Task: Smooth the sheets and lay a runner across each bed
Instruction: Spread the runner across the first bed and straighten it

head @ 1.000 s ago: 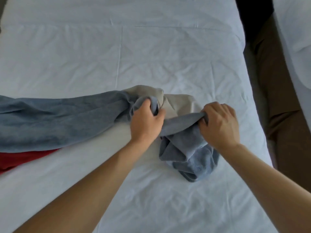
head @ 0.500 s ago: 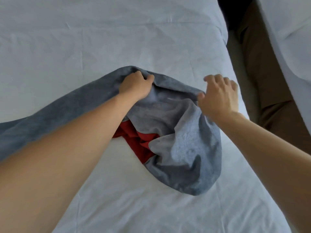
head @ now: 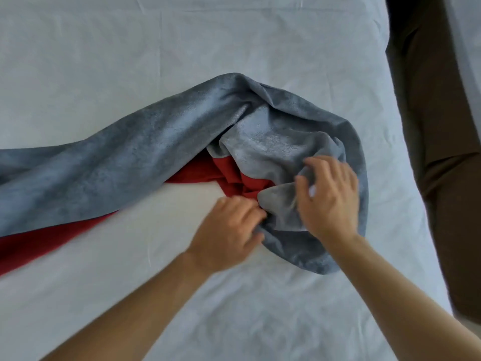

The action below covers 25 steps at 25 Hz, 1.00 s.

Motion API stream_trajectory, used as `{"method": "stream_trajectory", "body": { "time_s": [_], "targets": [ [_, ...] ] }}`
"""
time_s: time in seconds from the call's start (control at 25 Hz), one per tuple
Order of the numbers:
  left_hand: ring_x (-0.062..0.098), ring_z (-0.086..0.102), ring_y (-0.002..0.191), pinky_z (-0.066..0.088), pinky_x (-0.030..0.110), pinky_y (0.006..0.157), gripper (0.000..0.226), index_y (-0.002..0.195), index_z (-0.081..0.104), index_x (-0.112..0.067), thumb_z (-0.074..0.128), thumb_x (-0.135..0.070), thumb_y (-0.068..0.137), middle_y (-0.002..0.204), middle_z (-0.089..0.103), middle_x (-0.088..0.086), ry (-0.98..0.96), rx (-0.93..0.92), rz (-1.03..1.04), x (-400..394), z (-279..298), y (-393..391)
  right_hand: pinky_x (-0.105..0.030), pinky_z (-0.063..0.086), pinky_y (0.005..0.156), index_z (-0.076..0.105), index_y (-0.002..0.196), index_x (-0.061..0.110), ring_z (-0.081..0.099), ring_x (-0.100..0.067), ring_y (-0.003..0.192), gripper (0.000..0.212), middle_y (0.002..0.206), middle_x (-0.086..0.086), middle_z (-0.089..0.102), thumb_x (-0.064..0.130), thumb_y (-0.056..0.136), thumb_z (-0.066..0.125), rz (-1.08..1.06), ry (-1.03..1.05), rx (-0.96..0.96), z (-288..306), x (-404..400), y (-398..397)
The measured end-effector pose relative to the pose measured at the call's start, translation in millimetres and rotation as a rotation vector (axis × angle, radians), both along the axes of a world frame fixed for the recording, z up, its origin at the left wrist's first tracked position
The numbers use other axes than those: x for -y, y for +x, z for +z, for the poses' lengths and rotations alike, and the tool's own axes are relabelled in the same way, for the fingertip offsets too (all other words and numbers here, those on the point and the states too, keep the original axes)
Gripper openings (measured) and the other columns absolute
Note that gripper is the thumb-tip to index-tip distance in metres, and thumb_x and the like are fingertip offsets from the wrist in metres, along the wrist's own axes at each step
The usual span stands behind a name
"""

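fingers (head: 250,212) of the left hand (head: 229,235) are curled, their tips pushed into the folds where the grey cloth meets the red; they seem to pinch the fabric there, though motion blur keeps the exact grip from being clear. fingers of the right hand (head: 330,201) are bent and slightly spread, lying on top of the bunched cloth, the thumb against a pale flap of it; whether they actually grasp that flap i cannot tell.

head view: the runner (head: 135,162) is a long blue-grey cloth with a red underside (head: 39,243). it stretches from the left edge of the picture across the bed toward the right side, where its end is gathered into a rumpled, rounded heap under and around both hands. the red side shows along the near edge of the strip at the left and again in the crumpled middle of the heap, just beyond the left hand. the paler, shinier face of the grey fabric is turned up in the heap's centre.

the white sheet (head: 130,48) covers the bed, with fine creases and a faint fold line running across the far part. both bare forearms reach in from the bottom edge. to the right of the bed lies a dark brown strip of floor (head: 437,126), and past it the pale edge of a second bed (head: 468,35) in the top right corner.
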<state>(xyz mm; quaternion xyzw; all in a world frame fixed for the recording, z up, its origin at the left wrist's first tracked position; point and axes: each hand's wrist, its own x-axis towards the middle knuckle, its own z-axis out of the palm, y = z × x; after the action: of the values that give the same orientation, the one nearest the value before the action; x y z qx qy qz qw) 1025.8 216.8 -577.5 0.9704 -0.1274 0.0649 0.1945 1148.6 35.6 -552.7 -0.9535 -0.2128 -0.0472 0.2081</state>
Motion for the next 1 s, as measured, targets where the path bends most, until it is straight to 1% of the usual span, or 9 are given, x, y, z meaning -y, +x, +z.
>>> {"method": "stream_trajectory", "body": {
  "time_s": [0.12,0.24,0.32,0.4,0.6,0.72,0.8,0.88,1.0],
  "targets": [
    [0.025,0.054,0.098,0.044,0.038,0.085,0.045,0.12,0.057,-0.015,0.062,-0.04,0.082,0.11,0.058,0.004,0.15,-0.144,-0.22,61,-13,-12,-0.046,0.033,0.109,0.055,0.128,0.014,0.049,-0.033,0.121,0.037,0.13,-0.01,0.058,0.026,0.093,0.055,-0.274,-0.163,-0.148,-5,66,3],
    [0.021,0.056,0.075,0.045,0.034,0.07,0.009,0.089,0.065,-0.021,0.062,-0.017,0.082,0.082,0.061,-0.001,0.229,-0.05,-0.176,97,-11,18,-0.048,0.031,0.11,0.056,0.13,0.012,0.049,-0.035,0.122,0.046,0.131,-0.013,0.058,0.032,0.089,0.062,-0.314,-0.306,-0.226,-12,104,4],
    [0.021,0.056,0.067,0.044,0.035,0.066,0.012,0.075,0.063,-0.021,0.058,-0.012,0.08,0.071,0.06,-0.001,0.206,-0.004,-0.157,117,-6,46,-0.046,0.031,0.11,0.057,0.13,0.013,0.051,-0.034,0.122,0.048,0.13,-0.012,0.06,0.038,0.089,0.063,-0.316,-0.315,-0.228,-15,120,6],
    [0.022,0.055,0.064,0.043,0.035,0.065,0.011,0.071,0.06,-0.019,0.058,-0.011,0.078,0.068,0.06,0.0,0.169,-0.003,-0.172,140,1,68,-0.046,0.033,0.109,0.058,0.13,0.014,0.054,-0.032,0.119,0.047,0.126,-0.011,0.062,0.041,0.091,0.059,-0.33,-0.32,-0.233,-17,131,6],
    [0.025,0.066,0.069,0.05,0.035,0.062,0.004,0.079,0.066,-0.015,0.066,-0.01,0.078,0.074,0.069,0.005,0.118,-0.159,-0.148,169,13,88,-0.045,0.035,0.108,0.063,0.121,0.02,0.062,-0.025,0.106,0.042,0.107,-0.001,0.072,0.048,0.097,0.044,-0.405,-0.318,-0.351,-11,144,-6],
    [0.028,0.068,0.084,0.044,0.035,0.061,0.009,0.096,0.062,-0.015,0.057,-0.021,0.091,0.091,0.071,0.005,0.089,-0.325,-0.077,177,19,83,-0.039,0.048,0.085,0.068,0.097,0.016,0.065,-0.024,0.078,0.048,0.078,-0.001,0.071,0.053,0.095,0.037,-0.518,-0.268,-0.515,-1,147,-17],
    [0.032,0.067,0.088,0.038,0.036,0.059,0.012,0.098,0.057,-0.016,0.055,-0.027,0.093,0.096,0.07,0.008,-0.002,-0.42,-0.013,188,24,86,-0.036,0.055,0.069,0.067,0.079,0.012,0.066,-0.023,0.064,0.051,0.063,-0.002,0.068,0.053,0.091,0.04,-0.624,-0.118,-0.729,4,148,-21],
    [0.034,0.065,0.086,0.036,0.035,0.06,0.012,0.09,0.052,-0.017,0.057,-0.028,0.091,0.094,0.069,0.009,-0.066,-0.455,-0.004,205,26,94,-0.038,0.058,0.073,0.067,0.078,0.012,0.07,-0.021,0.063,0.045,0.057,-0.002,0.071,0.048,0.089,0.043,-0.699,0.007,-0.93,9,153,-16],
    [0.034,0.065,0.089,0.038,0.036,0.062,0.009,0.092,0.051,-0.018,0.056,-0.025,0.092,0.097,0.069,0.009,-0.106,-0.472,-0.016,222,27,103,-0.035,0.057,0.078,0.069,0.083,0.011,0.072,-0.019,0.066,0.046,0.057,-0.003,0.071,0.048,0.09,0.042,-0.741,-0.031,-0.995,9,166,4]
  ]
}}
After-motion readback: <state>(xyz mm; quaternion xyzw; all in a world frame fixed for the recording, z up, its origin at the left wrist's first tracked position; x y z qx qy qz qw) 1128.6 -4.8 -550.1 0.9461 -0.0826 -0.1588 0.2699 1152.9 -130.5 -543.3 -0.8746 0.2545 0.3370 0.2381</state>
